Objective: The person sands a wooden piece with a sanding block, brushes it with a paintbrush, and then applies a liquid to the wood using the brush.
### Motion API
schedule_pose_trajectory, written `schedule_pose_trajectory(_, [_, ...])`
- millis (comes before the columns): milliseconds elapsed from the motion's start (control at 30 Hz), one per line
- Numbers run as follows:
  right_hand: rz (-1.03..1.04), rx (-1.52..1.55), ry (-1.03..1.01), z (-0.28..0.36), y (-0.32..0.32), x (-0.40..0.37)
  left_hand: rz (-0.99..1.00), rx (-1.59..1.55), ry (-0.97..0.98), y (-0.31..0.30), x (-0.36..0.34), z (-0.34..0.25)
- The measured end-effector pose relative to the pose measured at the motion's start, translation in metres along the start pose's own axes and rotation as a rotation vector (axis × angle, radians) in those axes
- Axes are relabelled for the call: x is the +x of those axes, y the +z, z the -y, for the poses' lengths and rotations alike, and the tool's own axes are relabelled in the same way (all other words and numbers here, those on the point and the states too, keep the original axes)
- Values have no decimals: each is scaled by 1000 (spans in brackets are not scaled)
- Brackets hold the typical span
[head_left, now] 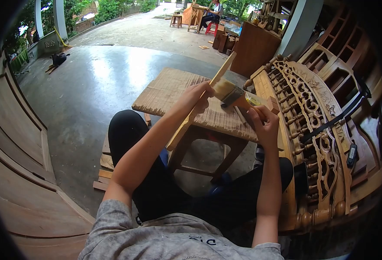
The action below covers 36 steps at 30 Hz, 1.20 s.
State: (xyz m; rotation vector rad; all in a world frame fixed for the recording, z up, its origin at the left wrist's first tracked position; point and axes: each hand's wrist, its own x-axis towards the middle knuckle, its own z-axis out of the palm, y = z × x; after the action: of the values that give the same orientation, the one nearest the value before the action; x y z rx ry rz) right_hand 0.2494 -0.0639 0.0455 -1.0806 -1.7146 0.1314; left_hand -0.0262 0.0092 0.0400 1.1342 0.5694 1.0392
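Observation:
My left hand (pixel 201 96) is closed round a long, narrow wooden strip (pixel 183 130), held tilted above a wooden board (pixel 165 93) that lies on a stool (pixel 195 151). My right hand (pixel 265 123) grips the handle of a wide brush (pixel 230 93). The pale bristles are at the strip, close to my left fingers; whether they touch it is hard to tell. Beside the brush, on the board, are a round container with something yellow (pixel 253 100), a thin stick (pixel 240 115) and small wooden blocks (pixel 273 104).
A carved wooden bench (pixel 303 95) stands close on the right, with a black strap (pixel 329 125) over it. Wooden panels (pixel 17 143) lean at the left. Wood pieces (pixel 105 174) lie by my left leg. Another person (pixel 215 13) sits far back on a red stool (pixel 211 28).

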Motion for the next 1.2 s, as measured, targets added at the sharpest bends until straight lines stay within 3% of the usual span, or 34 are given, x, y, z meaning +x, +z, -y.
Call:
schedule_pose_trajectory(300, [-71,-17,124,5,-6,3,66,30,-99,-12,18,13])
schedule_pose_trajectory(400, [-15,-197,-13,-4,-2,1,109,1,-60,-9,15,12])
schedule_pose_trajectory(500, [30,-205,36,-8,-5,3,121,-11,-57,-8,14,11])
schedule_pose_trajectory(700, [32,-401,-60,-23,-9,6,159,-1,-71,-1,4,2])
schedule_pose_trajectory(1000, [-108,-728,246,-43,-24,9,321,176,29,15,-15,-10])
schedule_pose_trajectory(1100, [-303,-647,269,-52,-27,10,295,294,66,29,-25,-13])
schedule_pose_trajectory(1200, [-279,-566,287,-50,-32,12,234,341,130,33,-26,-11])
